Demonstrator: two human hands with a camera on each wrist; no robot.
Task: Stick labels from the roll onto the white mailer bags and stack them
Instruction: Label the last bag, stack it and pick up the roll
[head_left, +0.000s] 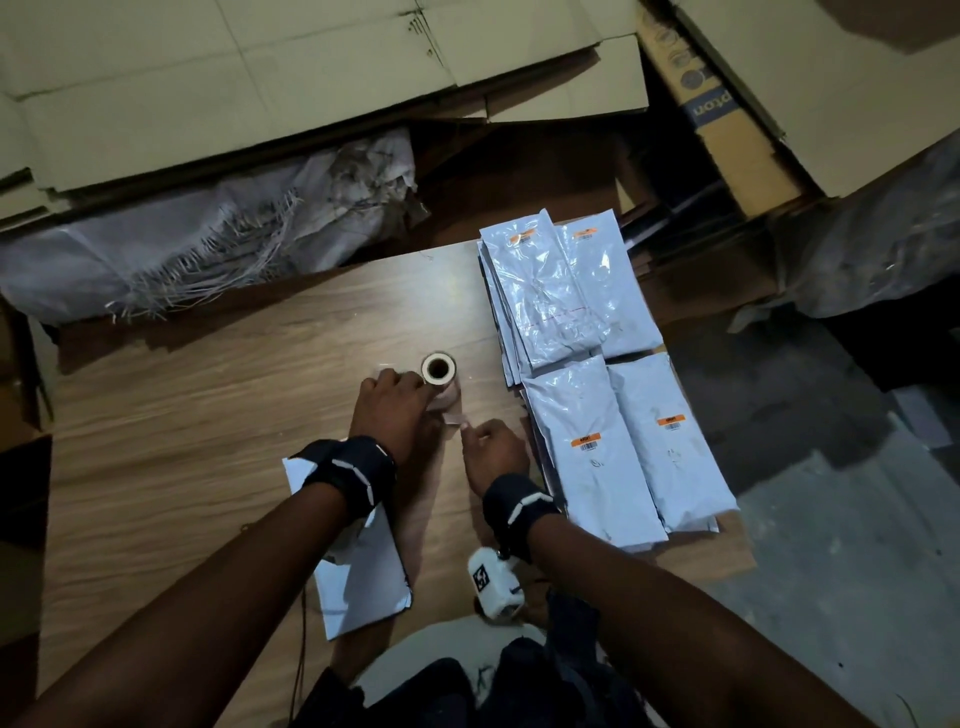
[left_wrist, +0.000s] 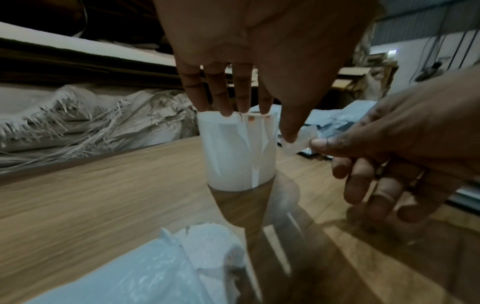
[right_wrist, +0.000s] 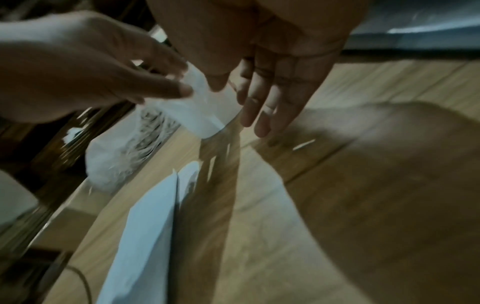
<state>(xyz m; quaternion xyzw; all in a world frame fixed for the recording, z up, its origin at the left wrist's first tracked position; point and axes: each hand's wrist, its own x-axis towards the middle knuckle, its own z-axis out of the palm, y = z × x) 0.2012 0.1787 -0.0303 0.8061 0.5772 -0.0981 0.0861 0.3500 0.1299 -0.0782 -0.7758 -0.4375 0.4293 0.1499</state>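
The white label roll (head_left: 439, 368) (left_wrist: 237, 150) (right_wrist: 207, 113) stands upright mid-table. My left hand (head_left: 410, 387) (left_wrist: 257, 123) rests straight fingertips on its top rim, thumb down beside it. To the right, my right hand (head_left: 475, 434) (left_wrist: 327, 152) (right_wrist: 233, 96) pinches the loose translucent strip end (left_wrist: 297, 143) between thumb and forefinger, the other fingers hanging loose. One white mailer bag (head_left: 363, 571) (left_wrist: 124, 273) (right_wrist: 145, 230) lies flat under my left forearm. Labelled bags sit in stacks on the right (head_left: 550, 291) (head_left: 623, 447).
The wooden table (head_left: 208, 441) ends close behind the roll. A frayed woven sack (head_left: 208, 244) and flattened cardboard boxes (head_left: 311, 78) lie beyond it. The bag stacks overhang the right edge, with grey floor (head_left: 831, 545) past them.
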